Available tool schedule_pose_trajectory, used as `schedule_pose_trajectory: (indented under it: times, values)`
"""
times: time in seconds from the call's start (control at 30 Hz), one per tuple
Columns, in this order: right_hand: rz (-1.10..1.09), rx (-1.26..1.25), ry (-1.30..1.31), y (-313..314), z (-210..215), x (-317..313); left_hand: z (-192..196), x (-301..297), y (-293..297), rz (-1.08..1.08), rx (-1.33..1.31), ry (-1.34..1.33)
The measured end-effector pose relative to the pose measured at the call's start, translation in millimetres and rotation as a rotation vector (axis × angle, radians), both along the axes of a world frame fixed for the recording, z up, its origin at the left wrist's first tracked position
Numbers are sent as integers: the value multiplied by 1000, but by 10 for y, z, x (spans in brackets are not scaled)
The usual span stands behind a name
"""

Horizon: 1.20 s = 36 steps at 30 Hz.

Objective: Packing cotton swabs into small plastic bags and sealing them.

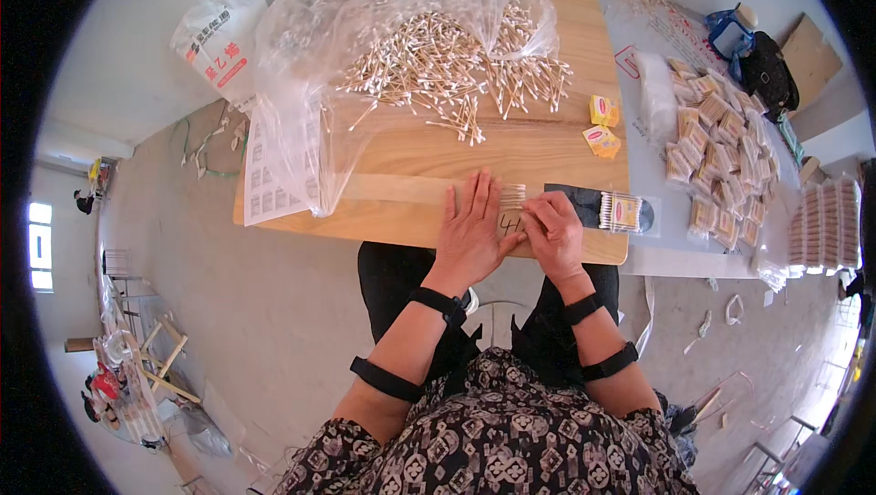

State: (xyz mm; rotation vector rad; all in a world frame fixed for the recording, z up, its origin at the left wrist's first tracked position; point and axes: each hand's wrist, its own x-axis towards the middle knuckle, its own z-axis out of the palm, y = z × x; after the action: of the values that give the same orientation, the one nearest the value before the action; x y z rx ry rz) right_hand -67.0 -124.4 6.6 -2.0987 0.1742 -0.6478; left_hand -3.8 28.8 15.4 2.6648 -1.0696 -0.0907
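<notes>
Close to the middle of the near edge of a light wooden table (547, 150), a left hand (470, 232) laid flat, palm down, with fingers stretched toward the far edge, side by side, and thumb spread out toward the right. Just beside it, nearer the right edge, a right hand (556, 236) with fingers bent and tips drawn in; cannot tell whether pinched on anything, the fingertips being partly hidden. Between the two hands, a short row of cotton swabs (514, 192), lying side by side near the right fingertips, and below them a dark handwritten mark on the tabletop. At the near right corner, a black pad (581, 204) bearing a small pack of swabs (622, 211) with a yellow and red label. Farther back along the right edge, two small yellow boxes (602, 112), one behind the other. Toward the far edge, left of the middle, a big clear plastic bag (297, 57) with a loose heap of swabs (415, 66) spilling from its mouth onto the wood. At the near left corner, a printed paper sheet (266, 187), partly under the bag. Beyond the right edge, on a grey table (671, 253), a large pile of filled packs (716, 153), with a neat stack of more packs (826, 229) near its right side.
</notes>
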Motion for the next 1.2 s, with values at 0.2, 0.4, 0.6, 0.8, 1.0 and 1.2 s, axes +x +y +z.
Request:
schedule_pose_trajectory:
  times: [0.2,0.4,0.6,0.8,1.0,1.2]
  values:
    - [-28,-146,29,23,17,47,-50,-8,-11,15,-22,-4]
    - [-64,-153,36,27,-21,79,-63,-6,-16,18,-19,-26]
    - [-108,-164,75,32,-29,143,-76,-1,-11,28,-36,-24]
    - [-115,-101,81,15,-65,156,-60,7,-31,24,-37,-12]
    - [-115,-148,70,22,-43,155,-81,11,-19,25,-43,-27]
    - [-95,-141,57,8,-26,137,-51,8,-41,31,-35,-19]
